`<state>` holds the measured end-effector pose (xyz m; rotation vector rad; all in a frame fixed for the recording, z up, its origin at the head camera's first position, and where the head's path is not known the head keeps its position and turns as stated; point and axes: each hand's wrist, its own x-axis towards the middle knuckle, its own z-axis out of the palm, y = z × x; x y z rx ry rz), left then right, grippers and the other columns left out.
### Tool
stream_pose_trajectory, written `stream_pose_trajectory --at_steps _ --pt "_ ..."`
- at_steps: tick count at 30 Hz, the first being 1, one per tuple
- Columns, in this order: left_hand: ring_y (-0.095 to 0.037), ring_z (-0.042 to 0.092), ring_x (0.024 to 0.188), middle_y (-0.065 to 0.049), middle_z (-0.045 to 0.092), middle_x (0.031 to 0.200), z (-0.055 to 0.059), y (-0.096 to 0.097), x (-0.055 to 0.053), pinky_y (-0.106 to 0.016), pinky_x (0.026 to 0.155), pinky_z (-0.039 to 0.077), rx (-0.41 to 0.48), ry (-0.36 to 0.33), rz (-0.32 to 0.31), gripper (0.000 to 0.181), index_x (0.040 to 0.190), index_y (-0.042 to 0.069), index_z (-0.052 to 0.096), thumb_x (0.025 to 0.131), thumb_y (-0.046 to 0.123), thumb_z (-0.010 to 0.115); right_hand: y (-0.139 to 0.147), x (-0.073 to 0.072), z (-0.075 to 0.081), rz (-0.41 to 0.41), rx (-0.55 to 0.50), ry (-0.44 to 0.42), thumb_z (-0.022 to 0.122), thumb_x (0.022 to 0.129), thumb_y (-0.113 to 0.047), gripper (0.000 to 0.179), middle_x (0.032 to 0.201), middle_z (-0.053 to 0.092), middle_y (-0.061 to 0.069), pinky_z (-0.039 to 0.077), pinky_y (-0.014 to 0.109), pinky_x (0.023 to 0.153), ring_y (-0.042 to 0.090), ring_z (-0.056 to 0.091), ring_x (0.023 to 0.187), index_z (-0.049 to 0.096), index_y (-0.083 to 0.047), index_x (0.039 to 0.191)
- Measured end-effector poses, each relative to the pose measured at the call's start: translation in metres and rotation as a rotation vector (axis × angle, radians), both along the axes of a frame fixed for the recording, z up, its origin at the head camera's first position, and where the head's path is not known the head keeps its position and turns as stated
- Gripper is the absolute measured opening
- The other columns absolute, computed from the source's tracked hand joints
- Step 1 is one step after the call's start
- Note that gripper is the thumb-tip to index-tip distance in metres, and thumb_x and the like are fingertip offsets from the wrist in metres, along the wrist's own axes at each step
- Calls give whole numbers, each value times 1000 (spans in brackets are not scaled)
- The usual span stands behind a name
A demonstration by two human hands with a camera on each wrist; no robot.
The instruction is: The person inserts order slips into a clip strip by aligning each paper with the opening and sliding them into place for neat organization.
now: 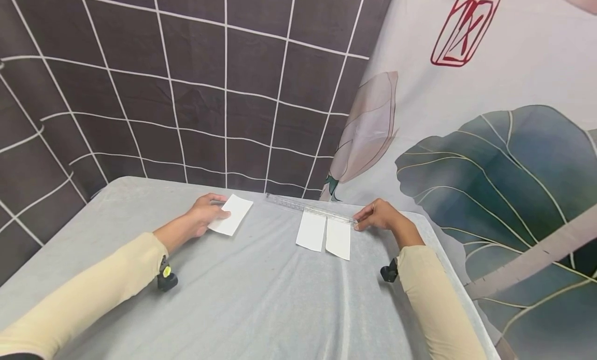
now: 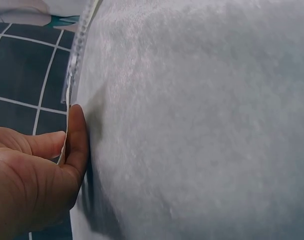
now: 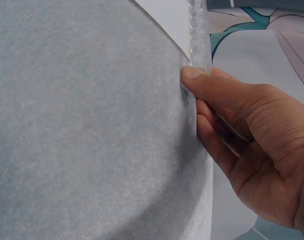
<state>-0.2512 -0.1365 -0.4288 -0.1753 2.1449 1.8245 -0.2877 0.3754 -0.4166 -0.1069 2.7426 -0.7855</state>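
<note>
In the head view, my left hand (image 1: 200, 216) pinches a white paper card (image 1: 235, 215) between thumb and fingers. The left wrist view shows that card (image 2: 67, 122) edge-on as a thin line. A long clear plastic strip (image 1: 285, 201) with a row of bumps lies along the table's far edge. Its right end is pinched by my right hand (image 1: 383, 216), thumb on top, as the right wrist view of the strip (image 3: 198, 35) shows. Two more white cards, one on the left (image 1: 311, 230) and one on the right (image 1: 338, 239), lie side by side, their top edges at the strip.
A light grey cloth with soft creases covers the table (image 1: 261, 287). Behind it hangs a dark curtain (image 1: 196, 49) with a white grid. On the right hangs a pale curtain (image 1: 424, 96) printed with large leaves. Each wrist carries a small black camera.
</note>
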Motion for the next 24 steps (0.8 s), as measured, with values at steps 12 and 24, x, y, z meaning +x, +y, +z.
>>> stream_pose_trajectory --at_steps 12,24 --pt "-12 68 85 -27 57 142 -2 20 -1 -20 73 64 8 17 -4 70 166 -5 38 102 -8 66 0 -1 -1 -18 0 -14 99 84 -13 28 105 89 7 63 35 92 16 73 97 91 -9 110" --pt "-17 68 95 -35 50 158 -3 35 -7 -20 75 63 -37 11 10 66 164 -4 42 103 -6 67 -2 -2 1 -27 16 -13 99 84 -14 29 108 89 8 64 42 98 21 75 104 91 -10 111"
